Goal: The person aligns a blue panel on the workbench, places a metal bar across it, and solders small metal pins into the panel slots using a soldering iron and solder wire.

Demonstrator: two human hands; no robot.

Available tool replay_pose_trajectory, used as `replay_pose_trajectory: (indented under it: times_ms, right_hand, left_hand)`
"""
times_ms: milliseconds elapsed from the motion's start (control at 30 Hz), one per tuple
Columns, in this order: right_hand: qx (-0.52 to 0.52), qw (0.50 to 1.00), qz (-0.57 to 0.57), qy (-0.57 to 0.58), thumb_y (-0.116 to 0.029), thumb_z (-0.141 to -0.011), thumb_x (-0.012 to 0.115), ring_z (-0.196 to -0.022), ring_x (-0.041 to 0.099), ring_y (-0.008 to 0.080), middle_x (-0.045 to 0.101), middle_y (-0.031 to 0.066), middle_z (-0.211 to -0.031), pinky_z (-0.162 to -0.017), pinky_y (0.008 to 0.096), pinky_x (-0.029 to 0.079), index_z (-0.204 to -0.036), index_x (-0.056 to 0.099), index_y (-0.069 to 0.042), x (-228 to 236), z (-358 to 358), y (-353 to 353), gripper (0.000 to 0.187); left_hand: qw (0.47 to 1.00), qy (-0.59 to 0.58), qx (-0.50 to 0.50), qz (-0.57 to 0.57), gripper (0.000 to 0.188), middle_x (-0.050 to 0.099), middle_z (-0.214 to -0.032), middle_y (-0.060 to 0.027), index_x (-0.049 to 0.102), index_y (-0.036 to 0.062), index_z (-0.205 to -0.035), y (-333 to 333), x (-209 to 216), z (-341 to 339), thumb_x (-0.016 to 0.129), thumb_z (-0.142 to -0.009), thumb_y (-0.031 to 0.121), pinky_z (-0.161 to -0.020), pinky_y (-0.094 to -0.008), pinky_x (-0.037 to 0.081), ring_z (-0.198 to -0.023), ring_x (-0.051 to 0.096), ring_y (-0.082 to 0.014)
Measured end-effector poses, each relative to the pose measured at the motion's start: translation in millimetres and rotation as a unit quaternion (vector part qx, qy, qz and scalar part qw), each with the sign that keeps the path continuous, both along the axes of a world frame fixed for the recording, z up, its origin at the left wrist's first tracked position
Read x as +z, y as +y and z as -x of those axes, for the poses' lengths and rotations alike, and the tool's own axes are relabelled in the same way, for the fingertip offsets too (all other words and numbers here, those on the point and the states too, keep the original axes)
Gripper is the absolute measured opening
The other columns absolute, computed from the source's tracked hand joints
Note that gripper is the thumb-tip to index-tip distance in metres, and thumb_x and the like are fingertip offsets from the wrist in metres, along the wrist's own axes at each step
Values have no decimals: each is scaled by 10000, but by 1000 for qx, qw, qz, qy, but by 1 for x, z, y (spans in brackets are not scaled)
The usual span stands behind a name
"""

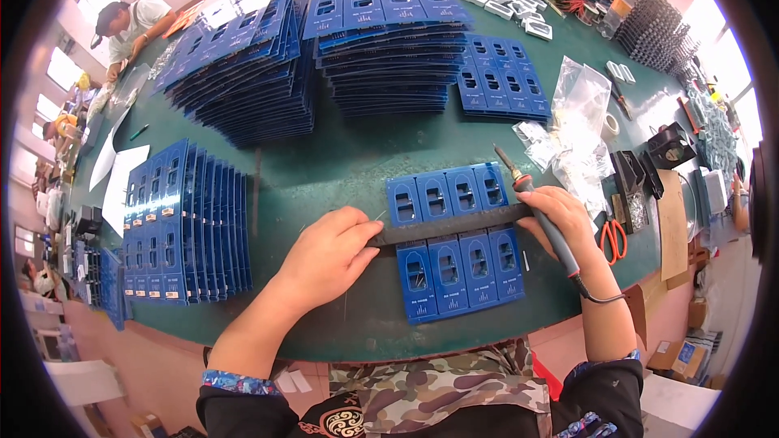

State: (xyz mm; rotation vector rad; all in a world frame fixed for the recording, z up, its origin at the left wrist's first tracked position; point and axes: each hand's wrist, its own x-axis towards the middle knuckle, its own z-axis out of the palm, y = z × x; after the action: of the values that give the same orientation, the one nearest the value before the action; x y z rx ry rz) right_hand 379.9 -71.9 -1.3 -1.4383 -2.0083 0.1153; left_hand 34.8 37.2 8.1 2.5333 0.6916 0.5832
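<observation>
A blue circuit board panel (462, 277) with rows of cut-out windows lies flat before me. Across its middle runs a dark, flat strip (454, 227). The fingers of my left hand (329, 255) pinch the strip's left end, and a thin wire-like piece shows by the fingertips. In my right hand (565, 219) is a soldering iron (557, 239) with a grey handle, its tip pointing up and away, off the board. That hand's fingers also meet the strip's right end; how firmly they grip it is hidden.
Tall stacks of blue panels (389, 73) stand at the back, another stack (182, 231) at left. Right of the board lie clear plastic bags (580, 113), orange-handled scissors (613, 241) and a black soldering iron stand (670, 144). Other people (138, 28) work around the green table (324, 170).
</observation>
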Motion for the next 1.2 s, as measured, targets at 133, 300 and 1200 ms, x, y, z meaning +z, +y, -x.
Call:
replay_pose_trajectory:
  times_ms: [133,300,1200]
  right_hand:
    - [25,1000,-13,12,-23,-704,778,-851,639,315,663,129,-935,-737,379,523,-1086,632,-50,-3,-3,0,410]
    - [11,999,-44,4,-25,-709,771,-866,634,312,657,118,-924,-742,377,520,-1085,630,-60,4,3,-6,404]
    - [58,906,94,408,-21,-835,724,-834,683,174,689,95,-942,-736,284,535,-1157,586,-46,8,102,-35,351]
  left_hand:
    - [1000,-14,14,0,320,621,-983,-116,652,15,-1048,-4,-7,0,752,-746,50,-709,-349,519,-834,620,-286]
    - [999,-44,25,-19,328,622,-981,-117,652,15,-1045,-10,1,2,761,-736,36,-700,-341,523,-830,624,-280]
    - [957,-206,-97,182,242,618,-919,-106,656,24,-1080,-77,13,-38,642,-848,-43,-705,-325,520,-816,629,-251]
